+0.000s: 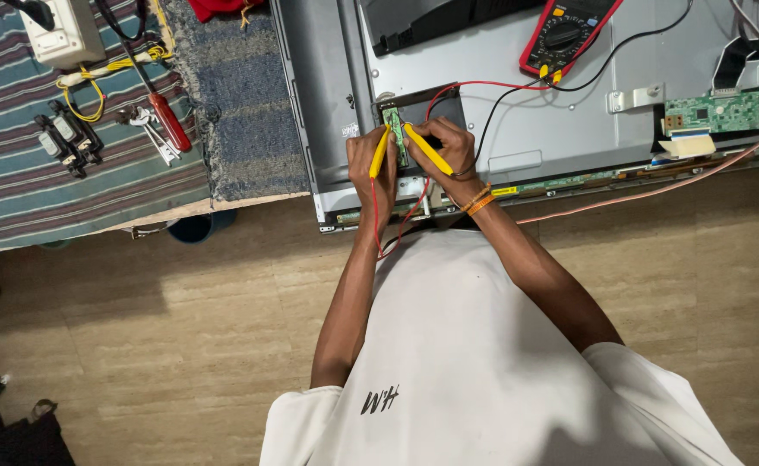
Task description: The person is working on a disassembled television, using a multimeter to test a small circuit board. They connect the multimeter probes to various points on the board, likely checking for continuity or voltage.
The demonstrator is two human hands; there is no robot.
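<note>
You have both probes down on the small green circuit board (pixel 394 131), which sits in a dark recess near the lower left of the opened grey back panel (pixel 526 121) of a flat screen lying on the floor. Your left hand (pixel 369 160) has its grip clamped on a yellow probe (pixel 380 150) with a red lead trailing toward your shirt, and your right hand (pixel 449 151) has its grip clamped on the other yellow probe (pixel 427 148), whose black lead runs back up the panel. Both tips appear to meet the little board, though the exact contact points are too small to tell. The red multimeter (pixel 567 34) lies on the panel above, its leads plugged in and its dial turned off the top position; the display cannot be read from here. So the setup looks done: back cover off, meter wired, probes placed. A second green board (pixel 723 112) at the right shows no probe near it, and a red-handled screwdriver (pixel 168 116) rests well apart on the striped cloth (pixel 17 185) beside a white power strip (pixel 60 34). By the look of it, you are mid-measurement, with reassembly not yet begun.
</note>
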